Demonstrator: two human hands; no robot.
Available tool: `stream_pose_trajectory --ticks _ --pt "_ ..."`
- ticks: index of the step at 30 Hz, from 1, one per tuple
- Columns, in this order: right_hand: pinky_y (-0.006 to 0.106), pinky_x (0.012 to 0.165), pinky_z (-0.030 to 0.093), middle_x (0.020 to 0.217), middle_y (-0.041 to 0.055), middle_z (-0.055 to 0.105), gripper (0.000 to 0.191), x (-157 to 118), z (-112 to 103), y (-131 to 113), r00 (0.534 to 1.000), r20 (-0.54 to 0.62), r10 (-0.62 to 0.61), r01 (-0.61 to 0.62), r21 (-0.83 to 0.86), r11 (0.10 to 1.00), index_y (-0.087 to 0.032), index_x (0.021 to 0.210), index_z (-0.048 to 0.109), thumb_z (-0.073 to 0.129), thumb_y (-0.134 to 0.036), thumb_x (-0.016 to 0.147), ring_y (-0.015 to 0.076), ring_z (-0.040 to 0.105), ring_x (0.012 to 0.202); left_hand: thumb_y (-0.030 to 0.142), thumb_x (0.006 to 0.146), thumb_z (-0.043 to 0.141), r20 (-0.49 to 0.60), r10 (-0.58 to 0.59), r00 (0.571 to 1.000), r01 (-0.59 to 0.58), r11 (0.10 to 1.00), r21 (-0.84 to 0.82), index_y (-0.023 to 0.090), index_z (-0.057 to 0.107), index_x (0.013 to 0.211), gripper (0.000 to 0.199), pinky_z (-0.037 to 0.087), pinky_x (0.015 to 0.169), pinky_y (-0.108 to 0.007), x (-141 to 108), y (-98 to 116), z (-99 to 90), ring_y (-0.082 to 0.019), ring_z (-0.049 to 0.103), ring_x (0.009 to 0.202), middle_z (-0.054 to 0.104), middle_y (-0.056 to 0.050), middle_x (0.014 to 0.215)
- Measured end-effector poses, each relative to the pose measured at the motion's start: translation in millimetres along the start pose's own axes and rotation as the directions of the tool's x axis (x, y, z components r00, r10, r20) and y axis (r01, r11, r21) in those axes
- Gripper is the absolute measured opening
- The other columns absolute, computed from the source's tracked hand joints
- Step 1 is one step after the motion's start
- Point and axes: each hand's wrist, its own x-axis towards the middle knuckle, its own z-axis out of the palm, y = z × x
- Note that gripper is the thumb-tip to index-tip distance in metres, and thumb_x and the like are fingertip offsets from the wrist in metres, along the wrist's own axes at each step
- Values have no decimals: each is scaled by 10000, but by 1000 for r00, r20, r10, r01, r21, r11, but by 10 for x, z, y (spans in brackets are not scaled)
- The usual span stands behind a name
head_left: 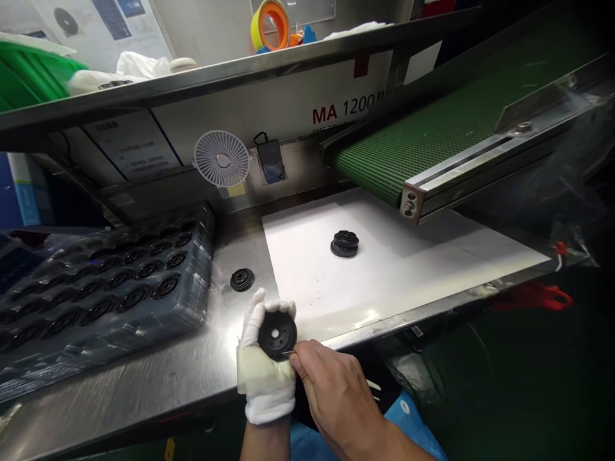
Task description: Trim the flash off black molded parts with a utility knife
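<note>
Conveyor end (pixel 409 203) juts over white sheet (pixel 408 275) beyond right hand (pixel 339 400)

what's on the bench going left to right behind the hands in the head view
plastic-wrapped tray of black discs → loose black disc → stack of black discs → steel end of the green conveyor

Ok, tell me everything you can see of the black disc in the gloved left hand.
The black disc is round, rubber-looking, with concentric ridges and a small central hole. It faces the camera, tilted, gripped in the white-gloved left hand; a thin metal point from the right hand touches its lower edge.
</note>
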Motion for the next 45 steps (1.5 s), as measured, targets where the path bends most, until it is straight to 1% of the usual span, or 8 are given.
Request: stream_pose_trajectory --ticks 5,13,16,20,25,30,36,45 --pt "276 572 259 711 -13 552 256 6 -107 110 999 2 33 -33 21 999 -221 792 466 304 -252 988 151 524 626 224 753 529 138 -249 959 245 968 49 108 609 1118 392 487 833 -517 -21 82 -66 -302 603 932 640 -149 927" --pt "282 572 246 704 -13 539 254 -67 -60 95 999 -28 35 -35 3 999 -221 789 461 300 -239 985 149 516 625 148 802 557 31 -112 993 115 989 -92 147 648 937 163 516 745 -311 12 -121 19 -98 552 669 561 -4 691" --pt "281 578 250 721 -6 546 253 -91 -47 82 1000 -32 0 1 5 1000 -216 797 467 296 -221 984 150 519 643 144 798 559 33 -48 998 50 997 -57 161 645 1001 221 498 858 -381 -15 -128 -1 -134 594 770 604 -21 765" --pt "274 587 260 725 -11 544 250 -91 -112 147 1000 -24 16 -15 45 999 -216 795 460 302 -234 988 144 517 645 218 777 527 126 -224 967 219 975 47 139 594 1156 393 477 860 -509 -69 -40 -29 -303 582 987 630 -138 997" --pt "277 577 250 690 -14 526 260 -105 -139 182 997 -52 60 -60 10 998 -217 774 450 304 -243 987 144 502 615 190 776 551 73 -193 978 193 981 3 124 635 1030 275 519 725 -352 -54 -79 25 -159 577 705 584 -45 717" --pt "284 575 241 716 -6 547 246 -144 -51 128 998 -63 -12 12 0 1000 -217 789 461 305 -216 979 152 511 640 151 786 581 27 -116 993 116 993 -25 162 650 963 191 510 786 -319 -35 -166 35 -116 571 702 573 -6 702" --pt "263 576 268 714 -16 547 243 -99 -127 172 999 -21 24 -22 89 996 -217 780 452 316 -231 981 139 515 631 250 779 512 181 -309 934 305 951 50 168 541 1244 474 477 837 -518 -115 -3 -48 -329 565 1015 618 -157 1030" --pt "261 575 290 726 4 564 270 -118 -111 111 999 -30 11 -11 12 1000 -212 786 475 286 -233 978 149 535 642 149 791 560 61 -197 979 200 978 -58 136 639 1020 243 519 733 -323 -41 -101 11 -125 563 696 569 -21 703"
